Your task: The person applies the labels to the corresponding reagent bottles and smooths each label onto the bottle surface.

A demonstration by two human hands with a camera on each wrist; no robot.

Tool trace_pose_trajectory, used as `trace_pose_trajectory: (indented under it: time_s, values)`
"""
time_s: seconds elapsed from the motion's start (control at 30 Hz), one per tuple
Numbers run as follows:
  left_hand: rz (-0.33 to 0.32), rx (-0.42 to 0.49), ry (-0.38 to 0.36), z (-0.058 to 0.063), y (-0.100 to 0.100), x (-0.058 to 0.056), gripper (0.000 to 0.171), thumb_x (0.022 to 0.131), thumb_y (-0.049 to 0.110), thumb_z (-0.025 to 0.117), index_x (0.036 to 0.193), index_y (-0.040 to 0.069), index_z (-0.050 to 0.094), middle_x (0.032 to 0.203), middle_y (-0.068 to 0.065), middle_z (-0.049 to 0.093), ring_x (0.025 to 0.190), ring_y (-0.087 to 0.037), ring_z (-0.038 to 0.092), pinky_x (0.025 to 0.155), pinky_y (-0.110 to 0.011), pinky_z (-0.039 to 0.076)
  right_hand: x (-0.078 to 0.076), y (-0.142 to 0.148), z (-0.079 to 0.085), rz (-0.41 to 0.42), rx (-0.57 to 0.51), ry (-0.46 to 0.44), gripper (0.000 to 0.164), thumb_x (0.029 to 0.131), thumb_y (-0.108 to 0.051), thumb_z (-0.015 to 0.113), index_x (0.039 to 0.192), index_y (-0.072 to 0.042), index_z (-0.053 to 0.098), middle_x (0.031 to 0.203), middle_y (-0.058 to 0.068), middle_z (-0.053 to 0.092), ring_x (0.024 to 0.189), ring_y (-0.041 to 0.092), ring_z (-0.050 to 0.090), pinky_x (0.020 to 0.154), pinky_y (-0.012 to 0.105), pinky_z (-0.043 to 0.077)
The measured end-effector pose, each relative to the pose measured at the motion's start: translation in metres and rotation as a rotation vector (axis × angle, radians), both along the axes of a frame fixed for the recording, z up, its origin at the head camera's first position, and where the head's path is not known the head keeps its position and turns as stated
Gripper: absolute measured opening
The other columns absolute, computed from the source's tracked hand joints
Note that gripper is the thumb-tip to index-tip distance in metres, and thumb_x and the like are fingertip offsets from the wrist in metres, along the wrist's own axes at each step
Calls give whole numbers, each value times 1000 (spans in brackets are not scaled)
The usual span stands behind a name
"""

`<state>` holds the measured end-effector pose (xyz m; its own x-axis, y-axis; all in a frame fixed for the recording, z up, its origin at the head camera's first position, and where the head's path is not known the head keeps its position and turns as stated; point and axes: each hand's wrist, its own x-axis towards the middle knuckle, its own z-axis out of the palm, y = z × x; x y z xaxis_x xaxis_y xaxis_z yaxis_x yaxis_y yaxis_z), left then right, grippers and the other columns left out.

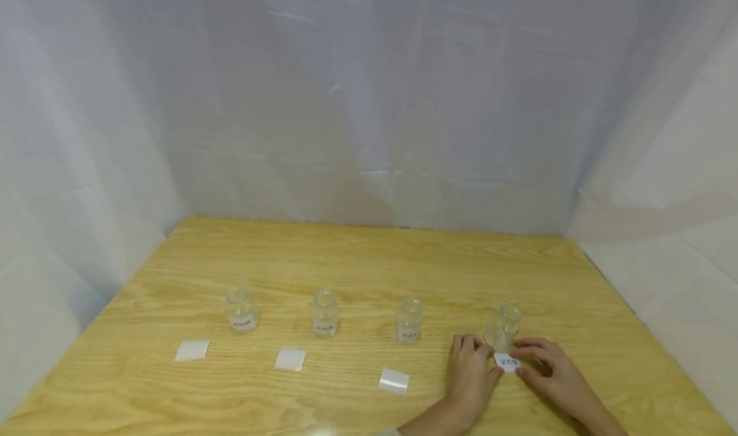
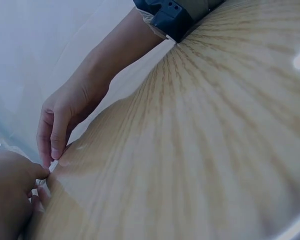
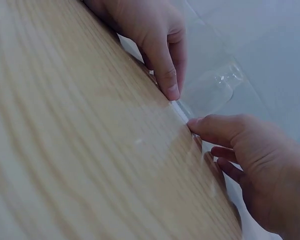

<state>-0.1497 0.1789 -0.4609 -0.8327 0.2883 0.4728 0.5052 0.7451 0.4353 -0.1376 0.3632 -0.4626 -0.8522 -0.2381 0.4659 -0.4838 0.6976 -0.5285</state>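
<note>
A small white label [image 1: 507, 362] with dark characters lies between both hands, just in front of a clear glass bottle [image 1: 510, 324] at the right of the table. My left hand [image 1: 469, 375] pinches the label's left edge with thumb and fingers. At the opposite edge, my right hand [image 1: 550, 375] holds it between thumb and fingertips. From the right wrist view, the label [image 3: 180, 112] appears as a thin pale strip at the thumb tips, with the bottle [image 3: 215, 90] upright behind. The left wrist view hides most of the label behind the fingers.
Three clear bottles bearing labels, the left [image 1: 243, 311], middle [image 1: 325, 314] and right one [image 1: 409, 321], stand in a row on the wooden table [image 1: 346, 257]. Before them lie three white pieces [image 1: 193, 351], [image 1: 291, 359], [image 1: 394, 381]. White sheeting [image 1: 369, 103] hangs around the table.
</note>
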Motion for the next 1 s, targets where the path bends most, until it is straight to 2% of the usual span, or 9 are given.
trace_pose_trajectory:
  time_s: [0.17, 0.43, 0.63, 0.77, 0.83, 0.93, 1.0]
  values:
    - [1, -4, 17, -1, 1, 0, 25, 70, 33, 78, 89, 18, 71, 88, 8, 54, 87, -6, 44, 77, -15, 39, 1, 0, 0, 14, -12, 3, 27, 75, 0, 74, 101, -6, 67, 109, 10, 57, 106, 0, 41, 88, 3, 27]
    - [-8, -9, 7, -1, 0, 0, 21, 71, 31, 78, 86, 20, 70, 89, 8, 52, 89, -7, 43, 81, -18, 39, -2, 3, -2, 22, 12, 18, 29, 72, -1, 76, 98, -11, 67, 109, 9, 58, 106, 3, 43, 90, 4, 25]
    - [-6, 4, 23, -1, 0, 0, 21, 70, 30, 79, 86, 22, 67, 88, 8, 53, 88, -7, 45, 80, -18, 39, 1, 1, 1, 4, 12, -46, 30, 74, -8, 76, 101, -13, 66, 112, 6, 57, 107, 3, 43, 88, 4, 24]
    - [-22, 17, -14, 0, -2, 0, 23, 69, 27, 80, 88, 24, 66, 86, 11, 56, 86, -5, 45, 77, -17, 39, 3, -2, 6, -32, -22, -128, 25, 76, -11, 76, 98, -15, 65, 111, 5, 58, 105, 6, 46, 86, 9, 31]
    - [-43, 50, -57, 1, -2, 0, 24, 69, 25, 80, 89, 23, 65, 83, 13, 56, 84, -4, 45, 75, -15, 39, 5, -3, 8, -57, -92, -230, 23, 77, -13, 74, 98, -13, 63, 109, 5, 59, 102, 6, 49, 84, 13, 37]
    - [-83, 174, -145, 3, -4, 1, 24, 69, 19, 80, 88, 22, 66, 78, 17, 57, 81, -2, 45, 70, -14, 39, 7, -4, 12, -65, -203, -372, 21, 81, -14, 71, 98, -6, 61, 104, 6, 60, 95, 8, 54, 79, 19, 45]
    - [-115, 292, -212, 3, -5, 2, 22, 70, 14, 79, 87, 20, 66, 77, 17, 56, 79, -1, 45, 67, -15, 40, 7, -4, 13, -30, -250, -398, 18, 83, -10, 68, 97, -3, 59, 98, 7, 61, 89, 9, 57, 76, 22, 48]
